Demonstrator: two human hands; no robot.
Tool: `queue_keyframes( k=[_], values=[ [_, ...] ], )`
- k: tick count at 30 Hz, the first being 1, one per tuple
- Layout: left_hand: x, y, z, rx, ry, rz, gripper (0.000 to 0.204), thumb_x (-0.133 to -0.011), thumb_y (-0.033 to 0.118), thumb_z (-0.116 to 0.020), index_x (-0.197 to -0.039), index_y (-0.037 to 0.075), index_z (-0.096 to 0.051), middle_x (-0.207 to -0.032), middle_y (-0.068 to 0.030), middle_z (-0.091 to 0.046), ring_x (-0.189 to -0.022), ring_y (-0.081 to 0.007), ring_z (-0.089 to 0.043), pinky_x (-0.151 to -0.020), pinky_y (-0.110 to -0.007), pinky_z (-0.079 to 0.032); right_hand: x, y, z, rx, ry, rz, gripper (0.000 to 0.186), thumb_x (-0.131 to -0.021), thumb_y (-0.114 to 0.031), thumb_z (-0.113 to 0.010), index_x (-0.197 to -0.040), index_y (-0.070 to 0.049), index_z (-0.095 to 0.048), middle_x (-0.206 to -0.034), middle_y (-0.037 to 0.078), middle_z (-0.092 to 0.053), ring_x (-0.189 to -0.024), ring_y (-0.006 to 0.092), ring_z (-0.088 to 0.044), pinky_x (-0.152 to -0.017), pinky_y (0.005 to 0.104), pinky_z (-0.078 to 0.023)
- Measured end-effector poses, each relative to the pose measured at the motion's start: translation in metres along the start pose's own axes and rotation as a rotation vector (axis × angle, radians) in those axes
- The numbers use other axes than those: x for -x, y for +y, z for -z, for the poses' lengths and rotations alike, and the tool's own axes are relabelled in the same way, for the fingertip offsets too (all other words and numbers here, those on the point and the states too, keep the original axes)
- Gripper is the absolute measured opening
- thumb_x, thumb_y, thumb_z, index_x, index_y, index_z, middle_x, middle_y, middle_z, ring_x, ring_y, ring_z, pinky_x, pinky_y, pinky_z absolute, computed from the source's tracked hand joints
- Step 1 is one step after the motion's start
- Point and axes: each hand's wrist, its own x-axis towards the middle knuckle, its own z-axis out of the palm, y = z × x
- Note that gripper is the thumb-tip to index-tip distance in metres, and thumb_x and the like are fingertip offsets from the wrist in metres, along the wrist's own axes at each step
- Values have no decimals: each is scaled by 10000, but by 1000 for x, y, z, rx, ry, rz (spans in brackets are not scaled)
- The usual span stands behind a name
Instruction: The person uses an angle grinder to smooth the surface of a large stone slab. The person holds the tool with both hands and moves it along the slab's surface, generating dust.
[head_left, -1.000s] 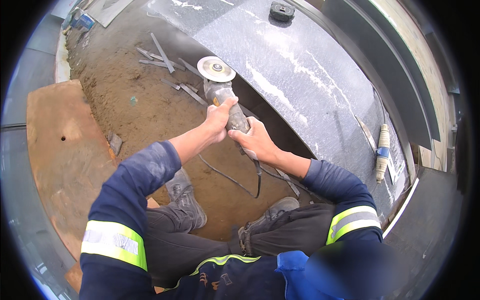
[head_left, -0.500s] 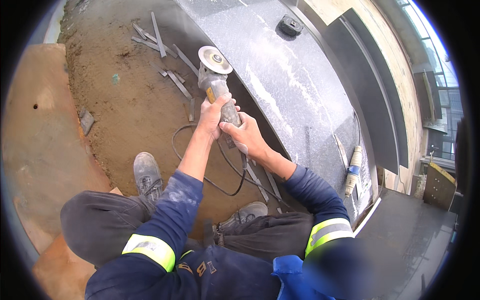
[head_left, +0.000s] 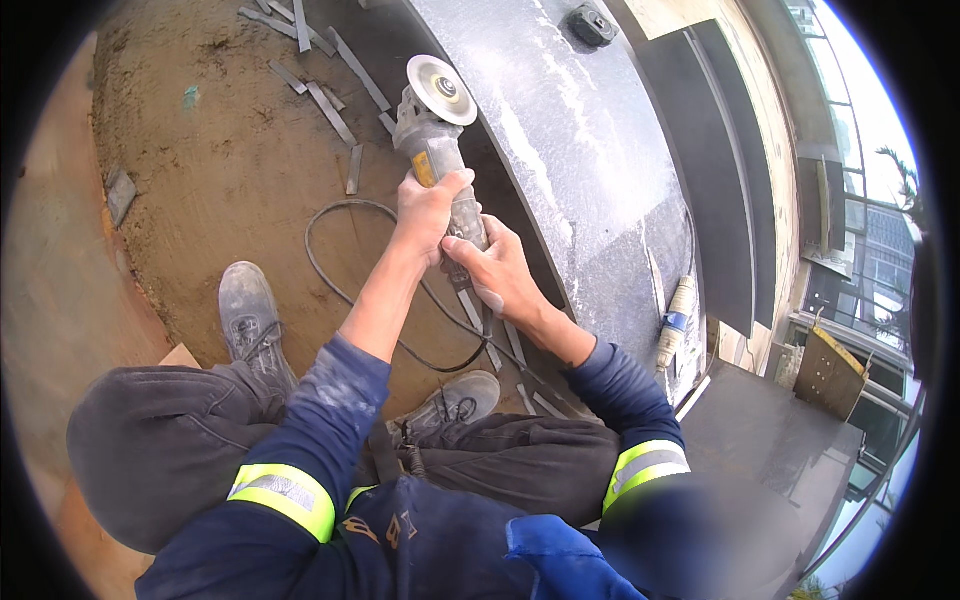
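Both my hands grip a dusty angle grinder (head_left: 428,140), its cutting disc (head_left: 441,89) pointing away from me beside the edge of a pale grey, dust-streaked slab (head_left: 560,150). My left hand (head_left: 423,217) wraps around the body near its yellow part, while my right hand (head_left: 492,264) holds the rear end just below. The black cord (head_left: 318,258) loops over the dirt under my hands. Thin cut strips (head_left: 330,112) lie scattered on the ground left of the slab's dark edge.
On the slab are a black tape-measure-like item (head_left: 590,25) and a connector with a blue band (head_left: 676,325). Dark panels (head_left: 700,170) line the right side, with another dark slab (head_left: 760,450) lower right. A weathered board (head_left: 55,330) is at left; my shoes (head_left: 250,310) rest on dirt.
My view has turned, so ground and slab appear shifted leftward and glazing shows at right. The grinder, still in both hands, is angled slightly differently, with its disc higher in the picture.
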Motion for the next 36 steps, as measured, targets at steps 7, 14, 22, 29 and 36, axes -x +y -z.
queue_keyframes(
  k=[7,14,22,29,36],
  values=[
    [12,-7,-2,6,-2,-2,322,-873,167,-739,-1102,11,-577,-871,-91,-636,-645,-194,-664,-570,-344,-580,14,2,1,1,14,5,378,-932,-241,-721,-1141,35,-568,-906,70,-669,-754,104,-636,-653,257,-510],
    [11,-5,-5,0,5,-28,311,-872,164,-737,-1094,9,-583,-857,-80,-630,-638,-189,-657,-568,-347,-576,12,-1,5,57,-1,-6,377,-937,-247,-712,-1138,38,-567,-880,71,-672,-755,105,-639,-660,259,-510],
    [-3,-2,-2,-19,32,-42,328,-858,150,-759,-1081,-6,-575,-852,-83,-631,-618,-178,-646,-542,-335,-561,0,-1,2,-10,6,-9,362,-933,-257,-708,-1127,14,-568,-914,70,-666,-747,102,-632,-637,261,-511],
    [-12,-3,-4,-50,62,-65,281,-866,166,-754,-1041,10,-599,-828,-77,-639,-615,-186,-659,-545,-334,-569,-8,-4,5,-2,-4,-27,366,-930,-250,-715,-1132,14,-562,-900,69,-667,-738,98,-632,-626,255,-506],
    [-11,7,-8,-71,61,-67,270,-867,165,-749,-1034,14,-600,-810,-68,-631,-607,-186,-663,-531,-337,-566,-12,-12,2,-11,6,-33,397,-910,-241,-737,-1140,27,-556,-874,58,-670,-729,90,-628,-631,241,-492]
  ],
)
